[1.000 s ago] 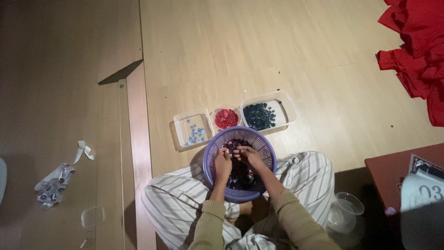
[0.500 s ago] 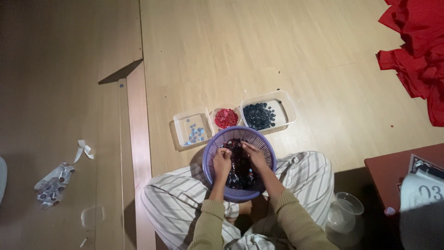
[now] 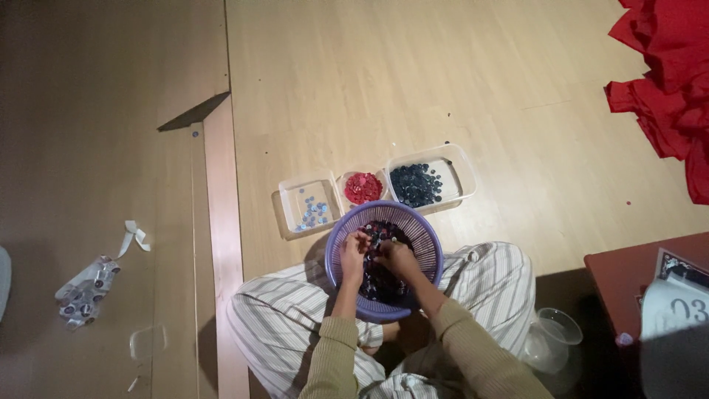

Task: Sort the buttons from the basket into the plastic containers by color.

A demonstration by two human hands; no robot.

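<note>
A purple slotted basket [image 3: 427, 238] rests on my lap, filled with small dark and red round pieces [image 3: 377, 279]. My left hand [image 3: 354, 251] and my right hand [image 3: 395, 256] are both inside it, fingers bent among the pieces. Whether either hand pinches a piece is too small to tell. Just beyond the basket on the wooden floor stand three clear containers: one with a few pale blue pieces [image 3: 309, 205], a small one with red pieces [image 3: 362, 188], and a larger one with dark blue pieces [image 3: 428, 179].
Red cloth [image 3: 668, 81] is heaped at the far right. A crumpled plastic bag [image 3: 87, 287] lies on the floor at the left. A clear plastic cup [image 3: 550, 340] sits by my right knee, beside a dark red table [image 3: 628, 277] holding a printed card [image 3: 679, 292].
Both hands have shifted slightly among the pieces in the basket. Nothing else has moved.
</note>
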